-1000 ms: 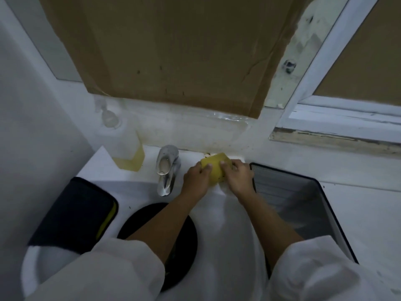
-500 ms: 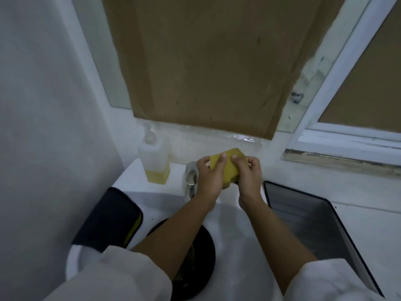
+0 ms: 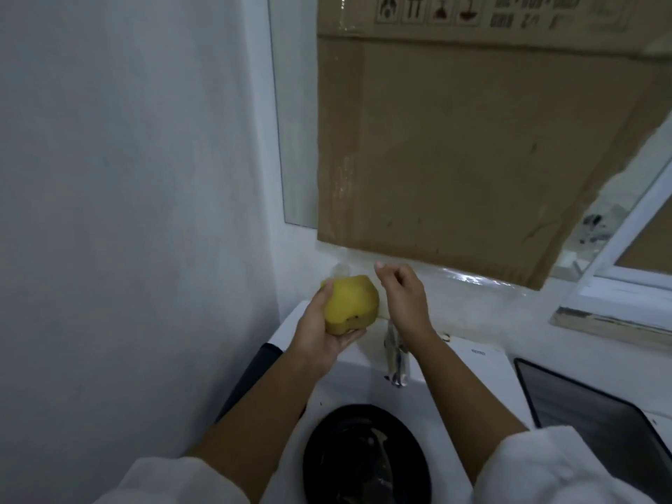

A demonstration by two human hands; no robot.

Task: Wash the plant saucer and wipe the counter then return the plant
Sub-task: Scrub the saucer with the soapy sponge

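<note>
My left hand (image 3: 320,336) holds a yellow sponge (image 3: 351,308) up above the back left corner of the white sink (image 3: 454,412). My right hand (image 3: 403,300) hovers just right of the sponge with loosely curled fingers and holds nothing. A black round plant saucer (image 3: 367,456) lies in the sink basin below my forearms, with wet smears on it. The chrome faucet (image 3: 396,358) stands behind the saucer, partly hidden by my right wrist. The plant is not in view.
A white wall (image 3: 127,212) closes the left side. Brown cardboard (image 3: 472,140) covers the window behind the sink. A dark tray (image 3: 582,409) sits on the counter to the right. A dark object (image 3: 251,372) lies at the sink's left edge.
Both hands held the sponge together near the faucet; now my right hand has let go and my left hand has carried the sponge up and to the left. The view has tilted up.
</note>
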